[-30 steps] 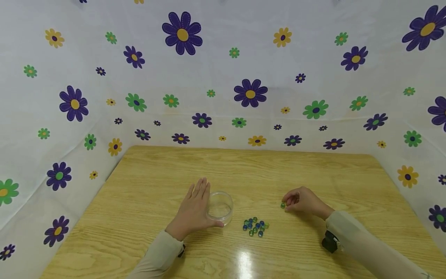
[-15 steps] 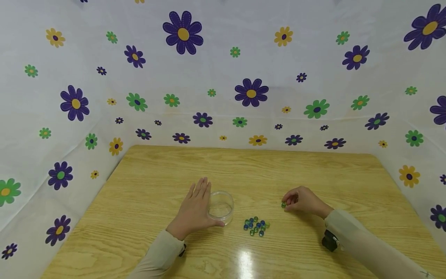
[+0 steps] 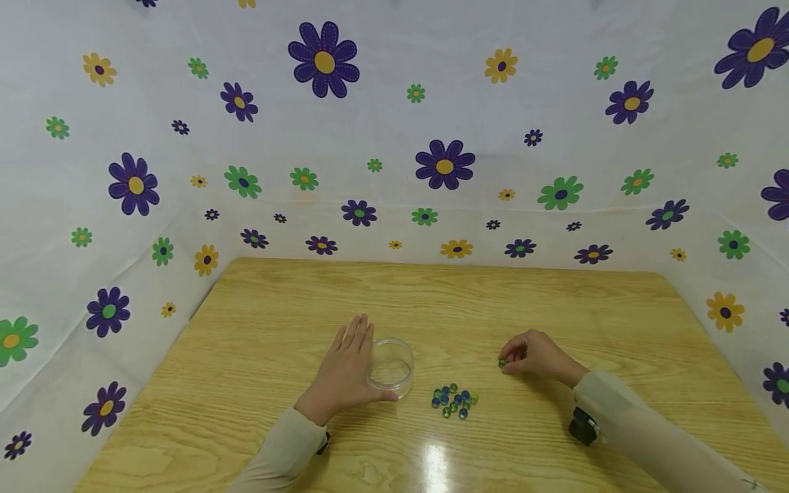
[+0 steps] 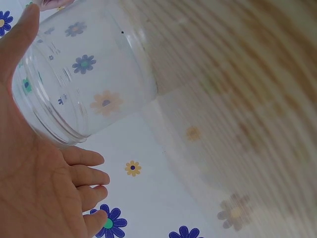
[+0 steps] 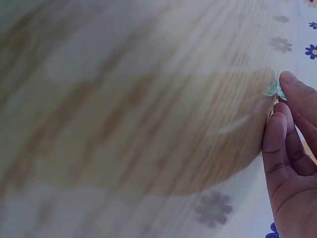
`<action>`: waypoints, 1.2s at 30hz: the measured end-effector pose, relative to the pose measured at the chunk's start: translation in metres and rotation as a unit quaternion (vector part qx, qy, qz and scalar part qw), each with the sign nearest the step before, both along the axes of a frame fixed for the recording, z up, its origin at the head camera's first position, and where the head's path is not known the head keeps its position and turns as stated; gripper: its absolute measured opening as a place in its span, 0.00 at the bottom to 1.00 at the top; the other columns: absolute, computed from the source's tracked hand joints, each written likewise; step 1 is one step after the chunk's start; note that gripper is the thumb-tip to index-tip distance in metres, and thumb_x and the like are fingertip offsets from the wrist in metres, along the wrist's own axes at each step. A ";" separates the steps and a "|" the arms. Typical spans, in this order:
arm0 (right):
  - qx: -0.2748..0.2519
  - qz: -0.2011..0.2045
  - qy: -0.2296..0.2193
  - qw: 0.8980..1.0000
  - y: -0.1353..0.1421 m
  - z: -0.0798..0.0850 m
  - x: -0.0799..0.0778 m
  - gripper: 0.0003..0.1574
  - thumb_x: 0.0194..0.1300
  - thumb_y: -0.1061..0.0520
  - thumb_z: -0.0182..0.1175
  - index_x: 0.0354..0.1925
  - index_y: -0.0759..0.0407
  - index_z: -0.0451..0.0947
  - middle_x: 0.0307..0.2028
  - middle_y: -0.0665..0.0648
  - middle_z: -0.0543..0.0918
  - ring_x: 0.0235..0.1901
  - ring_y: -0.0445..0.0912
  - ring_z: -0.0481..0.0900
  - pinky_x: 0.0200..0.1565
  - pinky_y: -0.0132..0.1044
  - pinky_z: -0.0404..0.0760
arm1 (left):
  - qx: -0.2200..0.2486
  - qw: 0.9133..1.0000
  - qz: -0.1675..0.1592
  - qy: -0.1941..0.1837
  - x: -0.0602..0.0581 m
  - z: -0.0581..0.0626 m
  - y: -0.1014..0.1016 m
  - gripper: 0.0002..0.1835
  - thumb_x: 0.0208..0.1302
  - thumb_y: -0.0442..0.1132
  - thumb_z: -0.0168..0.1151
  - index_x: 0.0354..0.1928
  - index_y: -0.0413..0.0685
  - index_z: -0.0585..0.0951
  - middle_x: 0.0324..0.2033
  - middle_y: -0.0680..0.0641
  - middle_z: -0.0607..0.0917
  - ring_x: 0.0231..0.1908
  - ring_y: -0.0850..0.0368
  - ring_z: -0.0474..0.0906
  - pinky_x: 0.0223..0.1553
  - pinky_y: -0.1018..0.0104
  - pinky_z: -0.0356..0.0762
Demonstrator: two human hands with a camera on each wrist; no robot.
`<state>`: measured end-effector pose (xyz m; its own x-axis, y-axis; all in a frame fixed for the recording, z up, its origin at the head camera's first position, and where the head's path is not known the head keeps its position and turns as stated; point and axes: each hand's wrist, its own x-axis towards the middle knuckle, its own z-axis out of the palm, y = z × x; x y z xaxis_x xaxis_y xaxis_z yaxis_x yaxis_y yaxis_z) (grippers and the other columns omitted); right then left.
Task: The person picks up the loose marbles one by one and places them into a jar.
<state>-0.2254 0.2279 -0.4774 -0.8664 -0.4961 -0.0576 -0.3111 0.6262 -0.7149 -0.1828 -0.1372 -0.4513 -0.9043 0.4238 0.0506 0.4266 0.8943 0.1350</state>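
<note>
**One green bead [image 3: 502,363] is pinched; the other beads [image 3: 458,400] lie outside a clear jar [image 4: 94,74].**

From where I stand, this seems an early stage. I can make out no beads inside the jar. A loose cluster of blue and green ones lies on the counter [image 3: 277,322], just to the right of the jar, and seems yet to be dealt with. A single green bead is in hand, apart from the cluster on its far right.

The right hand [image 3: 536,356] pinches that bead between its thumb and bent fingers, low over the wood; I cannot tell if the bead touches the surface. The left hand [image 3: 345,373] has its fingers straight and thumb spread wide, resting along the jar's side without wrapping round it.

The jar is a smooth, see-through cylinder, upright, with a ridged, threaded neck. The beads are small, rounded, glossy and glassy-looking. The counter is yellowish, with streaky wood grain and a bright glare spot near the front. Pale sleeves [image 3: 653,428] cover both arms. White cloth [image 3: 394,130], lightly creased and printed with purple, green and yellow flowers, surrounds the counter.
</note>
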 end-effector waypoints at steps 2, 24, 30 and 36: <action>-0.001 -0.002 0.000 1.000 0.000 0.000 0.000 0.06 0.53 0.61 0.69 0.32 0.62 0.84 0.25 0.52 0.83 0.23 0.33 0.74 0.26 0.28 0.75 | 0.001 1.000 -0.001 0.001 0.000 0.000 0.000 0.69 0.37 0.75 0.64 0.70 0.31 0.53 0.71 0.33 0.52 0.73 0.41 0.44 0.72 0.46 0.47; -0.021 -0.071 -0.034 0.997 0.008 0.015 0.004 0.09 0.54 0.60 0.68 0.35 0.63 0.85 0.30 0.54 0.85 0.27 0.40 0.76 0.29 0.30 0.76 | -0.011 1.000 0.000 0.008 -0.002 -0.003 0.000 0.69 0.37 0.76 0.62 0.70 0.31 0.53 0.71 0.33 0.52 0.73 0.41 0.45 0.72 0.46 0.48; -0.027 -0.076 -0.020 0.997 0.010 0.023 0.007 0.11 0.55 0.59 0.68 0.36 0.63 0.85 0.31 0.56 0.86 0.27 0.40 0.77 0.28 0.30 0.76 | -0.015 1.000 0.004 0.000 -0.003 -0.005 0.000 0.69 0.38 0.76 0.62 0.71 0.32 0.52 0.72 0.34 0.50 0.73 0.42 0.43 0.72 0.47 0.46; -0.031 -0.086 -0.010 0.996 0.011 0.039 0.009 0.13 0.56 0.56 0.67 0.38 0.63 0.85 0.33 0.56 0.86 0.29 0.38 0.77 0.29 0.30 0.78 | -0.008 1.000 0.007 -0.011 -0.003 -0.003 0.001 0.68 0.38 0.76 0.62 0.71 0.32 0.51 0.72 0.35 0.50 0.74 0.42 0.42 0.72 0.47 0.45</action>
